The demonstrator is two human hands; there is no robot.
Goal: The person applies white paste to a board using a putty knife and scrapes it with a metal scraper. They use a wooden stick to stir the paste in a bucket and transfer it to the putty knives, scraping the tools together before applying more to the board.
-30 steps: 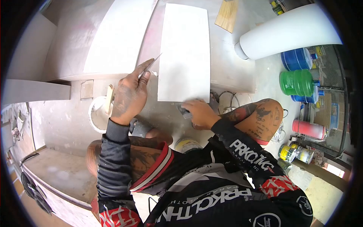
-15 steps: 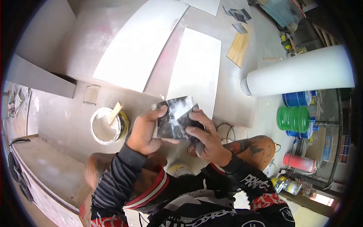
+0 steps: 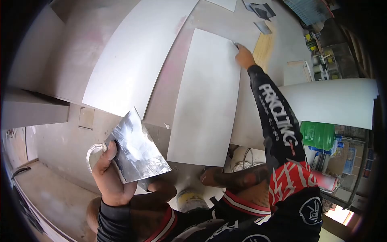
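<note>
My left hand (image 3: 107,169) is closed on a flat, shiny metal putty spreader (image 3: 139,149), thumb over its face, held up at the lower left. Whitish smears mark its surface. At the far right corner of a white panel (image 3: 207,97), my outstretched right hand (image 3: 244,57) is closed on a second spreader (image 3: 236,44), of which only a thin dark edge shows. That edge appears to touch the panel near its corner. Behind my left hand, a putty bucket (image 3: 90,155) is mostly hidden, with only part of its pale rim in sight.
A larger white panel (image 3: 137,52) lies to the left. Several dark plates (image 3: 263,11) and a wooden board (image 3: 264,48) are at the far right. A big white roll (image 3: 330,103) and a green water jug (image 3: 318,134) stand right. A tub (image 3: 191,200) sits between my legs.
My hands have parted from holding the spreaders together. The right has reached forward to the panel's far corner; the left has moved left and down with its spreader, covering the bucket.
</note>
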